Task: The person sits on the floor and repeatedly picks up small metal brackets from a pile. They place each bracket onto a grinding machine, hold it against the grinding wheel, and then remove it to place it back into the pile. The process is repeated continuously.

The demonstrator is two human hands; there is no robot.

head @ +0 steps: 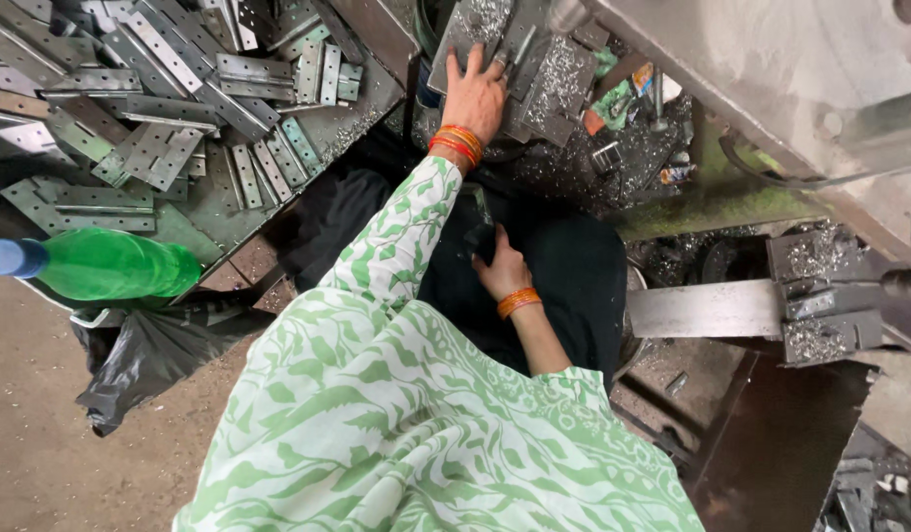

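The left hand lies flat, fingers spread on a shaving-strewn metal plate. The right hand rests on dark cloth. Hinges lie well left of the fingers.

Green bottle, blue cap; orange bangles; green-white leaf-print sleeve; grey metal hinges; black bag.

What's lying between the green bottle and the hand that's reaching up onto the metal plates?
In the head view, a tray heaped with perforated metal hinge plates lies between the green bottle and the left hand on the shavings-covered plates.
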